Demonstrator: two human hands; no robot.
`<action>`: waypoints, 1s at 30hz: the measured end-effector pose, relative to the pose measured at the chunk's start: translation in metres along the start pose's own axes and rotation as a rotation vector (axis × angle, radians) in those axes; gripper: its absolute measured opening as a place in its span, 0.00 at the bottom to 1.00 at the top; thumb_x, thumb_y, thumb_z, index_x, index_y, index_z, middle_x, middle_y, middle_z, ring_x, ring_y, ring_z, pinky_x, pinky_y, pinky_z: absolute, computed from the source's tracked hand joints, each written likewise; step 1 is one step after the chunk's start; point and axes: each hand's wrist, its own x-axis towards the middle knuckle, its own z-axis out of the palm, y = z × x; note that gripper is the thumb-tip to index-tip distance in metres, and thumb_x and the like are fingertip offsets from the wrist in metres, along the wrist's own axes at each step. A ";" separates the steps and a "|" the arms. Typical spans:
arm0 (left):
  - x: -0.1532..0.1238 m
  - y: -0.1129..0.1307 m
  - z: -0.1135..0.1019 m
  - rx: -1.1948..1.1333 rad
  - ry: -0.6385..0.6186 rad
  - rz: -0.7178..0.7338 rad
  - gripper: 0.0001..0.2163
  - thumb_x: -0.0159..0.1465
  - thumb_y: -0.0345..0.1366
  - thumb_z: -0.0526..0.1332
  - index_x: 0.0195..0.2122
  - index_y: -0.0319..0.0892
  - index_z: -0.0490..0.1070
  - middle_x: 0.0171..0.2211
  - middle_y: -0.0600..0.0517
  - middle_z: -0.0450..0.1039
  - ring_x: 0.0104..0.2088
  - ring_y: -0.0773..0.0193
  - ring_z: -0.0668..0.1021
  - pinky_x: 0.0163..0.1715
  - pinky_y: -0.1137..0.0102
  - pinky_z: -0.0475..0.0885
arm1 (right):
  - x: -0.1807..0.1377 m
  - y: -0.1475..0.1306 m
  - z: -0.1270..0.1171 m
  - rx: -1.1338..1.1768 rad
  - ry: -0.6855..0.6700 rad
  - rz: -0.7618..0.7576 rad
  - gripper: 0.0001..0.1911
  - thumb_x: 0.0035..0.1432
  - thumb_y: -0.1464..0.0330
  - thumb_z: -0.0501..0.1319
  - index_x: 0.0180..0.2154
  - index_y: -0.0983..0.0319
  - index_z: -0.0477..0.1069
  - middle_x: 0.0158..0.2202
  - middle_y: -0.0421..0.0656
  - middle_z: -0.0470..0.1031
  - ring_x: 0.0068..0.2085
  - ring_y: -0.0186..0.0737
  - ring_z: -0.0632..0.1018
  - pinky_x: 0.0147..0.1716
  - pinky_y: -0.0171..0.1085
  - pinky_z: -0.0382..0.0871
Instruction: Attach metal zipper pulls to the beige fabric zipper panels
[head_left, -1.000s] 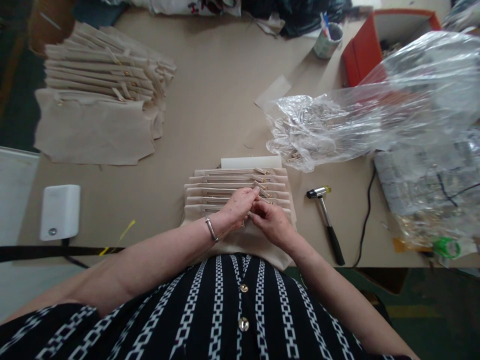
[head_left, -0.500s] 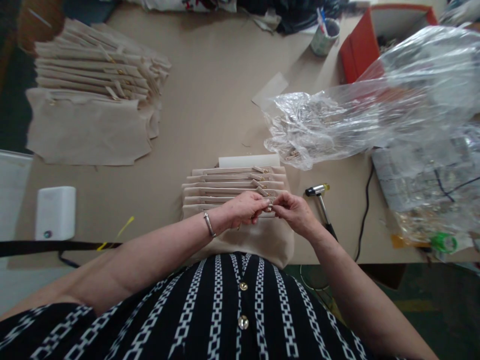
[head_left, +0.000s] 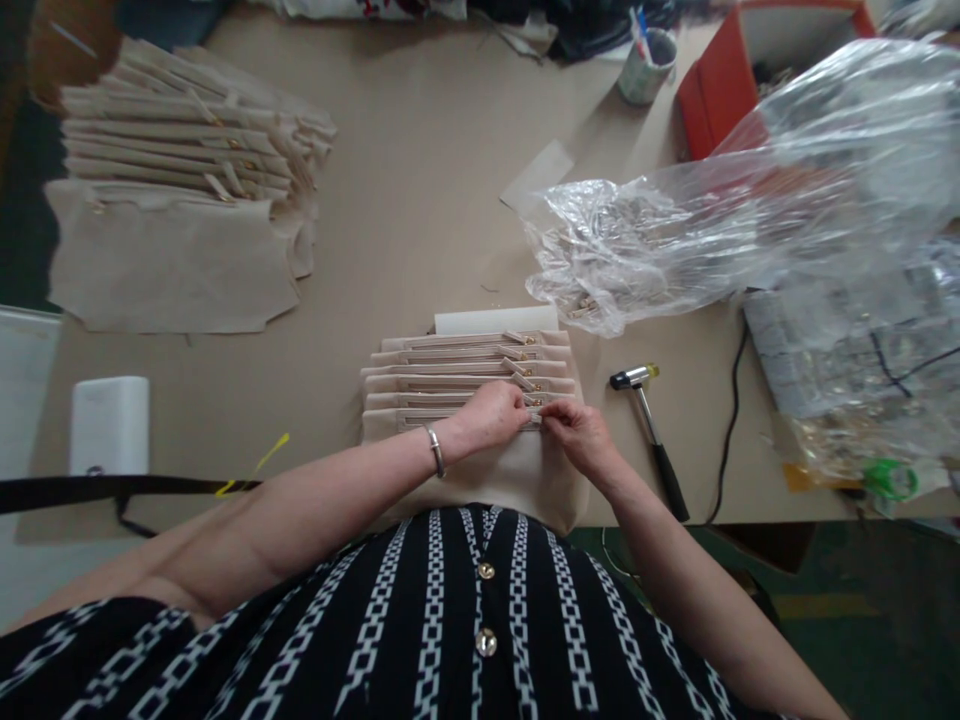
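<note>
Beige fabric panels with zippers (head_left: 469,385) lie overlapped in a row in front of me, their gold sliders and beige pull tabs toward the right. My left hand (head_left: 493,414) is closed over the nearest zipper's right end, fingertips pinched at its zipper pull (head_left: 534,414). From the right, my right hand (head_left: 581,432) meets it, thumb and forefinger pinched at the same small pull. The fingers partly hide the pull and slider. Plain beige fabric (head_left: 517,480) of the nearest panel spreads below both hands, toward my body.
A small hammer (head_left: 651,435) lies right of the panels. Clear plastic bags (head_left: 660,250) and a red box (head_left: 716,95) stand beyond it, near a pen cup (head_left: 646,68). More zippered panels (head_left: 172,255) are stacked back left, with a white device (head_left: 110,425) nearer.
My hands have moved slightly apart at the zipper pull, the left turning more knuckles-up. The view has shifted a little; the hammer's handle now shows fully as my right forearm moved left.
</note>
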 end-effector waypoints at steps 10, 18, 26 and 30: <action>0.001 -0.015 0.004 -0.014 0.067 0.051 0.12 0.51 0.27 0.59 0.12 0.44 0.63 0.14 0.54 0.58 0.21 0.64 0.64 0.29 0.69 0.60 | 0.002 0.001 0.009 -0.150 0.018 -0.021 0.08 0.50 0.74 0.54 0.29 0.61 0.71 0.31 0.42 0.73 0.33 0.38 0.72 0.35 0.36 0.64; -0.005 -0.008 -0.021 -0.130 0.108 0.015 0.11 0.48 0.27 0.62 0.12 0.42 0.64 0.13 0.56 0.60 0.17 0.69 0.61 0.20 0.73 0.52 | 0.003 -0.001 0.011 -0.168 0.015 -0.061 0.08 0.51 0.75 0.54 0.28 0.61 0.70 0.29 0.41 0.74 0.33 0.37 0.72 0.34 0.34 0.64; 0.078 0.038 -0.075 -0.778 0.146 -0.230 0.10 0.63 0.35 0.55 0.24 0.39 0.62 0.16 0.59 0.57 0.15 0.74 0.64 0.13 0.78 0.50 | 0.004 0.004 0.016 -0.104 0.023 -0.084 0.07 0.51 0.76 0.53 0.27 0.60 0.67 0.29 0.40 0.72 0.32 0.37 0.73 0.33 0.33 0.65; 0.149 0.076 -0.072 -0.791 0.209 -0.259 0.10 0.65 0.39 0.57 0.33 0.36 0.67 0.24 0.57 0.65 0.20 0.74 0.67 0.18 0.77 0.64 | 0.003 0.004 0.019 -0.050 -0.001 -0.064 0.08 0.51 0.77 0.53 0.27 0.60 0.66 0.29 0.40 0.72 0.33 0.38 0.73 0.34 0.34 0.65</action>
